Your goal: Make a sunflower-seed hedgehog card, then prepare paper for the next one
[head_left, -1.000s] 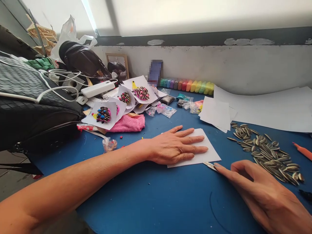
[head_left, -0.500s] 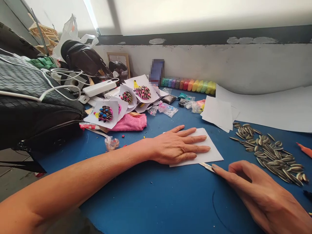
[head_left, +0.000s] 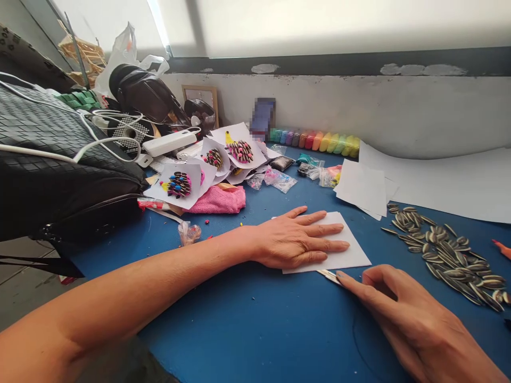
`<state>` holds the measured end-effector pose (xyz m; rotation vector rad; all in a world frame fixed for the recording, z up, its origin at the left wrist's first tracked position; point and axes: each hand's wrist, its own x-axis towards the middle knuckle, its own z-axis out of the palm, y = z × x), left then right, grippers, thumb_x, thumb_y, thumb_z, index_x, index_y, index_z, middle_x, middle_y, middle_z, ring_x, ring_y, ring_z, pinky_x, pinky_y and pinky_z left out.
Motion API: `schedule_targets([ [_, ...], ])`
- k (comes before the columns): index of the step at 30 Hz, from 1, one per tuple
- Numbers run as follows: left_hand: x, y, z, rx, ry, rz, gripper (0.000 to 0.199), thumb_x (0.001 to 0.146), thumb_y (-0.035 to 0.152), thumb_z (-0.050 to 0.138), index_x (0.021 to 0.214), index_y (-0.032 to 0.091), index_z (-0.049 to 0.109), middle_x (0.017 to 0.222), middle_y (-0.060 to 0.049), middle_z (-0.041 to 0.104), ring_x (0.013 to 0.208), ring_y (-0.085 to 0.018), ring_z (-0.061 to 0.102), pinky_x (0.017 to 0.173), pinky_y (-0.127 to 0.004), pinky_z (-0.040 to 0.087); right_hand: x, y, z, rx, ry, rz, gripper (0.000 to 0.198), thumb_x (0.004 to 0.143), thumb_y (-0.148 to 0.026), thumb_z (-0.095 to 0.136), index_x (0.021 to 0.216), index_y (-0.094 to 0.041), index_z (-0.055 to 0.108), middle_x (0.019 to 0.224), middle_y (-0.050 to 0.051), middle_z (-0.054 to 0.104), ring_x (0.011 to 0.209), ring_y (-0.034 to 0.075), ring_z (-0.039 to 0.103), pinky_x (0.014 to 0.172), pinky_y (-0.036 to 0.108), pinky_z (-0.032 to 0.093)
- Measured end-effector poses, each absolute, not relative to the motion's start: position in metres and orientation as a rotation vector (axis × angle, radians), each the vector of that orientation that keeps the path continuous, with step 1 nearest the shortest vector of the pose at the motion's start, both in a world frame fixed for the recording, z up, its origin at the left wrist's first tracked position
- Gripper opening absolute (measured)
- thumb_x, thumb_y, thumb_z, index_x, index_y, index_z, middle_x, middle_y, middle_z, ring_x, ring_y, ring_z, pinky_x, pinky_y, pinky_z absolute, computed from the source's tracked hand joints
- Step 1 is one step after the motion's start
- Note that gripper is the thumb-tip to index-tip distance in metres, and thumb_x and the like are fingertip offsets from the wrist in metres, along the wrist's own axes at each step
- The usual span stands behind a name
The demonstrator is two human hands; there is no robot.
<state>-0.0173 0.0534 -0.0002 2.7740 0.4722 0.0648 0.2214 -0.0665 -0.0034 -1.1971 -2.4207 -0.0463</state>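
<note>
My left hand (head_left: 297,239) lies flat with its fingers spread, pressing on a folded white sheet of paper (head_left: 353,255) on the blue table. In my right hand (head_left: 415,319), thumb and fingers pinch a thin, pale craft knife (head_left: 330,276). Its tip is at the paper's near edge, just in front of my left hand; whether it reaches between the layers I cannot tell. Right of the paper is a loose pile of striped sunflower seeds (head_left: 451,255). Several paper pieces with seed-and-clay hedgehog figures (head_left: 239,151) rest at the back left.
A black woven bag (head_left: 59,154) with white cables stands on the left. Near it are a pink cloth (head_left: 219,200) and a white power strip (head_left: 171,141). Coloured clay packs (head_left: 319,142) line the wall. Spare white sheets (head_left: 359,186) lie at the back right.
My right hand has drawn the craft knife leftward along the paper's near edge. My left hand stays on the paper. The whole view has shifted slightly.
</note>
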Motion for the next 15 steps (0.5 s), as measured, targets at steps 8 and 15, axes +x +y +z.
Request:
schedule_targets([
  [8, -0.017, 0.053, 0.000, 2.755, 0.473, 0.057, 0.053, 0.106, 0.043, 0.021, 0.157, 0.030, 0.027, 0.166, 0.001, 0.011, 0.154, -0.027, 0.000, 0.122, -0.055, 0.000, 0.208, -0.065, 0.004, -1.103, -2.473, -0.145, 0.040, 0.093, -0.014, 0.043, 0.123, -0.023, 0.067, 0.086, 0.006, 0.059, 0.067, 0.011, 0.064, 0.057, 0.017, 0.054],
  [15, -0.015, 0.052, -0.001, 2.760, 0.534, 0.080, 0.051, 0.106, 0.044, 0.025, 0.155, 0.032, 0.031, 0.167, -0.006, 0.003, 0.154, -0.027, 0.001, 0.123, -0.051, 0.000, 0.200, -0.064, 0.003, -1.060, -2.513, -0.191, 0.045, 0.089, -0.007, 0.042, 0.125, -0.018, 0.065, 0.085, 0.006, 0.058, 0.066, 0.011, 0.063, 0.057, 0.016, 0.054],
])
